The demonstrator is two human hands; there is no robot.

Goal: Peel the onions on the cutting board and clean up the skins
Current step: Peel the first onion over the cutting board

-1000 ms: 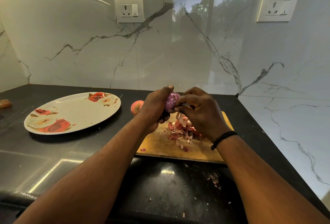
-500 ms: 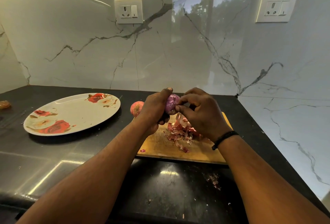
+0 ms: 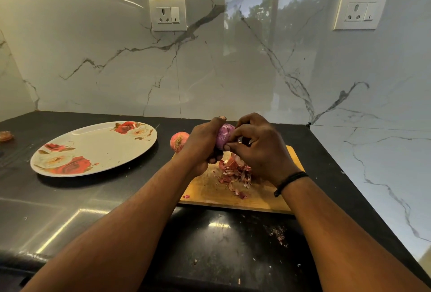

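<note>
My left hand [image 3: 203,145] grips a purple, partly peeled onion [image 3: 224,134] above the wooden cutting board [image 3: 210,195]. My right hand [image 3: 258,149] pinches at the onion's lower side with thumb and fingertips. A pile of reddish onion skins [image 3: 234,173] lies on the board under my hands. An unpeeled reddish onion [image 3: 178,141] sits at the board's far left corner, just left of my left hand.
A floral plate [image 3: 93,149] lies on the black counter to the left. A small orange scrap [image 3: 5,135] sits at the far left edge. Skin flakes [image 3: 278,235] are scattered on the counter in front of the board. Marble walls close the back and right.
My right hand's fingertips have shifted slightly on the onion, working at its lower side. Both hands stay over the board; the skin pile and the other onion have not moved.
</note>
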